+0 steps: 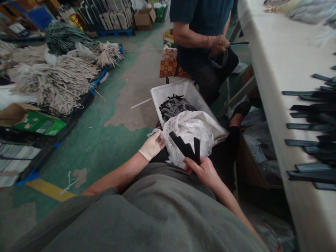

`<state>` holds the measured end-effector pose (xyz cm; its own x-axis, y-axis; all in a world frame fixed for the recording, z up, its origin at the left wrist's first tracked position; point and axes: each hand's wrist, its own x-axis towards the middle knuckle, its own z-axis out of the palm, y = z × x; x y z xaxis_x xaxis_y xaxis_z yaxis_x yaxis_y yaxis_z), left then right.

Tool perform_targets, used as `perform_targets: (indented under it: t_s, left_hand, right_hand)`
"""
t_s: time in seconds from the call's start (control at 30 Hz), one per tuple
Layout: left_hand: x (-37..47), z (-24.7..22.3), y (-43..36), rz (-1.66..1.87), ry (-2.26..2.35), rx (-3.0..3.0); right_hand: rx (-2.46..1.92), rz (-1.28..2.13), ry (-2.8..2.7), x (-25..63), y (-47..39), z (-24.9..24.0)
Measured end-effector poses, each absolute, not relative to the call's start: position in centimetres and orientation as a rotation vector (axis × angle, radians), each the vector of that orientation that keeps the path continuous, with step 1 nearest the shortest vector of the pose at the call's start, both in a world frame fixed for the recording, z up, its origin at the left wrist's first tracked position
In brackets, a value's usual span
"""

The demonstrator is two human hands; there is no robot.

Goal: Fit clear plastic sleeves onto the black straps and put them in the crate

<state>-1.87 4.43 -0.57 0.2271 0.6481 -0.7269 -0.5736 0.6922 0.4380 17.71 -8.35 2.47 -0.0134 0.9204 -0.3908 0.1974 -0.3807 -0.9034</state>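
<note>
My right hand (203, 171) is closed round a fanned bunch of flat black strips (187, 148) that point up and away from me. My left hand (153, 146), in a pale glove, has its fingers stretched out beside a white plastic bag (194, 122). A scrap of thin clear plastic shows behind its thumb; whether the hand touches it I cannot tell. The bag gapes on my lap, with clear and white plastic pieces inside. Just beyond it, a white plastic bin (154, 96) holds a heap of black strips (175, 105), some wrapped in clear plastic.
At the right, a long table (267, 52) carries many black strips (312, 126). Across the bin sits a co-worker (202, 38), holding a thin dark strip. Bundles of beige cords (57, 84) lie on a pallet at the left. An open carton (145, 19) stands behind.
</note>
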Motion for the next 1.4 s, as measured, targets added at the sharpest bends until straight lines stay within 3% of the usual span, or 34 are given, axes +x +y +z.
perform_targets:
  t_s: [0.83, 1.13, 1.27, 1.4]
  left_hand:
    - [-1.3, -0.7, 2.6, 0.942, 0.948, 0.316]
    - [-0.8, -1.2, 1.2, 0.794, 1.0, 0.309]
    - [-1.1, -1.4, 1.5, 0.742, 1.026, 0.2]
    - [-2.3, -1.3, 3.1, 0.913, 1.072, 0.188]
  right_hand:
    - [-1.783, 1.566, -1.295, 17.2, -8.1, 1.5]
    - [-1.748, 1.602, -1.326, 16.7, -6.4, 2.1]
    - [-1.75, 1.527, -1.4, 17.2, -6.7, 2.7]
    - [-1.887, 1.404, -1.466, 18.4, -7.8, 3.0]
